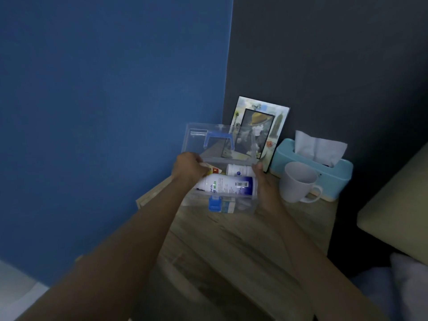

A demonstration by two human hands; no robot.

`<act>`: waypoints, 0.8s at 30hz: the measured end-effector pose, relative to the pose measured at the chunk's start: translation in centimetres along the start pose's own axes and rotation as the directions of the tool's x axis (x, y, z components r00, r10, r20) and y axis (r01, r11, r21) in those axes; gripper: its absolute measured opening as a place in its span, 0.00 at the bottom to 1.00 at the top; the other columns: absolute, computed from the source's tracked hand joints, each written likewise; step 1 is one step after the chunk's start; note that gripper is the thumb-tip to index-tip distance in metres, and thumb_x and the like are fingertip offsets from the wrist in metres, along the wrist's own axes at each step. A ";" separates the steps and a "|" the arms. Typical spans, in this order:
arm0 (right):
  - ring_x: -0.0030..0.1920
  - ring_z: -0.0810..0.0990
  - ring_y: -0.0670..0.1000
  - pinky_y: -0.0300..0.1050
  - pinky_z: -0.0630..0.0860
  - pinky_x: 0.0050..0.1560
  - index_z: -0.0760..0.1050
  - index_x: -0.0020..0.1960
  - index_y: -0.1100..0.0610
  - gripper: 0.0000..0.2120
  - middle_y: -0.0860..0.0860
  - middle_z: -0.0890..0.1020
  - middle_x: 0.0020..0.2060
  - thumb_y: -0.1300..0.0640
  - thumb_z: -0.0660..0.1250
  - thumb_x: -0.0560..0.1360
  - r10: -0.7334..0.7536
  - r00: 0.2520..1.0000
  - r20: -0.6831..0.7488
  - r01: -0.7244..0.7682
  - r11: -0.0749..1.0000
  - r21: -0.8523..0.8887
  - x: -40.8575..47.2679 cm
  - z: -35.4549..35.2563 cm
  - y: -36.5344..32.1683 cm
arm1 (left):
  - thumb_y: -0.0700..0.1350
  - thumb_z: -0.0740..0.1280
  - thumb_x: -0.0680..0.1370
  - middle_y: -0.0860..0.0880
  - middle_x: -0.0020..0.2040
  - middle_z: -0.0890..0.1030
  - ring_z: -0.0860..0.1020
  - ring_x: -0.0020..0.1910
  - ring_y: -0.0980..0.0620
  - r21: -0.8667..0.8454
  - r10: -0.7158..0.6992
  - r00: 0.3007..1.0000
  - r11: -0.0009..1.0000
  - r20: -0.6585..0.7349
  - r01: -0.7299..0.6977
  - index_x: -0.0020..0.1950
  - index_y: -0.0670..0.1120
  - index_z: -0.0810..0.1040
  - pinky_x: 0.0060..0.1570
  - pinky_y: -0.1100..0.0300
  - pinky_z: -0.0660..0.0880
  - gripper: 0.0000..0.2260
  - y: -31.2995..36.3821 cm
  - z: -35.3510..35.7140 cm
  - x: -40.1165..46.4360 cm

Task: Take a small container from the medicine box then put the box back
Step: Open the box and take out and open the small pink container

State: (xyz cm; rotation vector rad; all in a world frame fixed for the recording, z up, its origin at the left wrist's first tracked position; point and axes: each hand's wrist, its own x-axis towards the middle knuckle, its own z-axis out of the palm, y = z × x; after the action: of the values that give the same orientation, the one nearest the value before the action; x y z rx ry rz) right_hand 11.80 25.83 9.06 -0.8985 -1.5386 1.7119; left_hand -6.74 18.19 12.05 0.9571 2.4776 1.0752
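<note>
A clear plastic medicine box point(245, 206) with a blue latch and blue handle stands on the wooden bedside table point(231, 246), its lid point(203, 141) raised upright. Inside lie a large white bottle point(229, 185) with a blue label and a smaller white container point(238, 170) behind it. My left hand point(188, 165) reaches into the box's left side, fingers closed on a small yellowish packet point(212, 169). My right hand point(266, 186) grips the box's right wall.
A picture frame point(257, 126) leans on the dark wall behind the box. A white mug point(297, 181) and a light blue tissue box point(333, 174) stand to the right. A bed edge point(393, 209) lies at far right. Blue wall on the left.
</note>
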 end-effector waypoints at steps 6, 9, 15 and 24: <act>0.55 0.83 0.52 0.52 0.80 0.57 0.74 0.65 0.60 0.22 0.57 0.83 0.57 0.47 0.51 0.83 -0.126 0.992 -0.008 0.122 0.975 -0.186 -2.0 0.2 -1.5 | 0.42 0.71 0.74 0.44 0.47 0.82 0.79 0.38 0.58 -0.470 0.099 0.988 0.871 -0.119 -0.144 0.56 0.40 0.81 0.38 0.69 0.75 0.12 2.2 -0.8 -4.6; 0.50 0.81 0.33 0.36 0.79 0.52 0.71 0.70 0.50 0.18 0.39 0.82 0.51 0.48 0.54 0.83 -0.254 0.966 -0.042 0.241 0.948 -0.207 -3.9 1.2 -2.1 | 0.39 0.68 0.76 0.43 0.46 0.81 0.80 0.40 0.53 -0.715 0.136 0.991 0.694 0.011 -0.087 0.60 0.38 0.79 0.37 0.73 0.77 0.13 3.3 -0.3 -8.4; 0.51 0.84 0.44 0.41 0.78 0.56 0.81 0.51 0.44 0.13 0.43 0.86 0.43 0.56 0.59 0.82 -0.198 0.973 -0.118 0.201 0.979 0.017 -9.4 2.6 -1.4 | 0.40 0.65 0.78 0.37 0.53 0.83 0.82 0.44 0.51 -0.835 0.102 0.978 0.541 0.184 0.101 0.61 0.36 0.79 0.43 0.68 0.78 0.14 3.3 1.9 -14.8; 0.58 0.82 0.51 0.43 0.77 0.60 0.78 0.59 0.53 0.11 0.56 0.84 0.56 0.58 0.61 0.81 -0.175 0.967 -0.185 0.189 0.980 0.058 -13.7 1.4 -1.2 | 0.40 0.63 0.79 0.43 0.55 0.83 0.82 0.49 0.56 -0.713 0.226 0.970 0.695 0.091 -0.095 0.64 0.41 0.77 0.56 0.61 0.78 0.14 3.6 3.3 -18.8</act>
State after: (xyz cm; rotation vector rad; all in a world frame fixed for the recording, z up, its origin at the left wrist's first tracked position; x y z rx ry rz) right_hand 18.20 13.78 11.24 -0.8221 -1.3842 1.5052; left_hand 10.48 9.23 12.18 0.9529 1.6052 1.7318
